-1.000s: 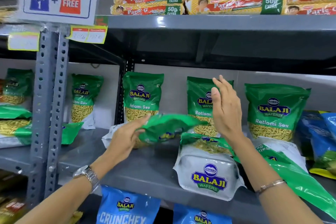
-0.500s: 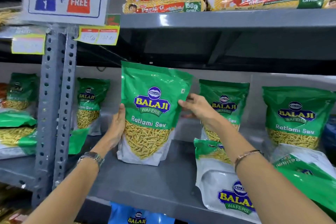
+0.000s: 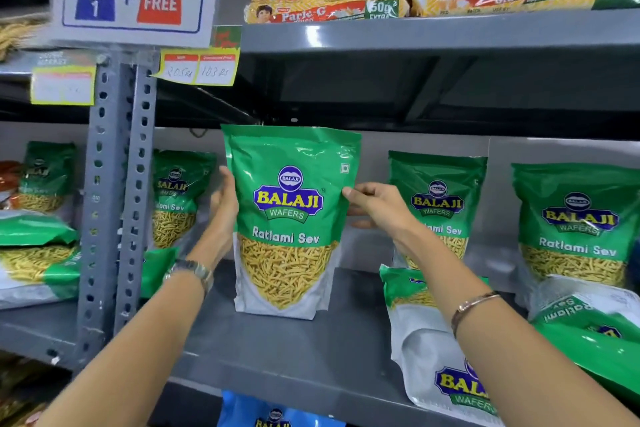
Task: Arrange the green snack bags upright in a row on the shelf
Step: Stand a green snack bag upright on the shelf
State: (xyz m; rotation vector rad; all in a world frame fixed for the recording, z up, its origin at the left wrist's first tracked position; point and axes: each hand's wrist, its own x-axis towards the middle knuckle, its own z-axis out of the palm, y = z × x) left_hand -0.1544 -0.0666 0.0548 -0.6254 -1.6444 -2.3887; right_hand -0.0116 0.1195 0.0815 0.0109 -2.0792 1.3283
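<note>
Both hands clamp one green snack bag [image 3: 289,218] by its side edges, left hand [image 3: 225,211] at nine o'clock, right hand [image 3: 375,206] at three o'clock. It stands upright, base on the grey shelf [image 3: 294,347]. Two upright bags [image 3: 438,198] stand at its three o'clock, another flat bag [image 3: 436,350] at five.
</note>
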